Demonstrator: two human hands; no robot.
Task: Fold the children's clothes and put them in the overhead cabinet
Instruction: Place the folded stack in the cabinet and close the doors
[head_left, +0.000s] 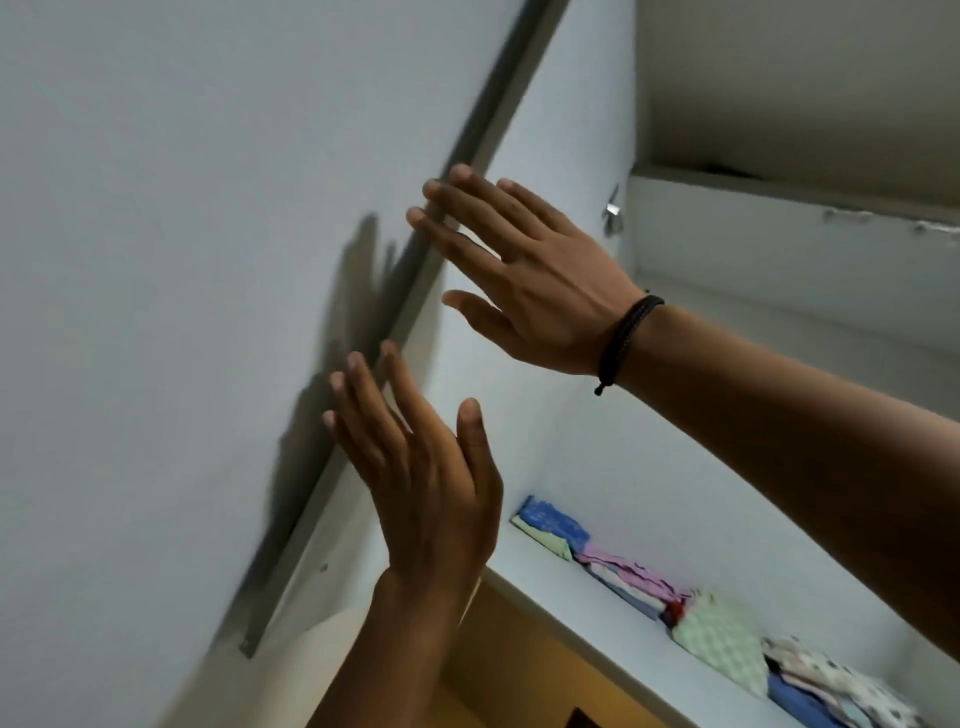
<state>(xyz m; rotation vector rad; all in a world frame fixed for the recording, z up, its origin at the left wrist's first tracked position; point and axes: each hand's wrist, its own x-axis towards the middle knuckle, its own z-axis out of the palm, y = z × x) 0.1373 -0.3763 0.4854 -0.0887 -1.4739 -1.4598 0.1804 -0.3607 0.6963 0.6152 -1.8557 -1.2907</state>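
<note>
Apparently near its end: folded children's clothes (675, 597) lie in a row on the overhead cabinet's shelf (597, 623), while the left hand (431, 483) and right hand (535, 280), fingers spread wide and holding nothing, reach toward the open cabinet door (182, 260), closing likely all that remains.

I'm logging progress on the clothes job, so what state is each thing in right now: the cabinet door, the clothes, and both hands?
Cabinet door: open, swung out to the left.
Folded clothes: folded, lying in a row on the cabinet shelf.
Left hand: empty, fingers spread, at the door's edge.
Right hand: empty, fingers spread, at the door's edge, higher up.
Bracelet: on the right wrist.
</note>
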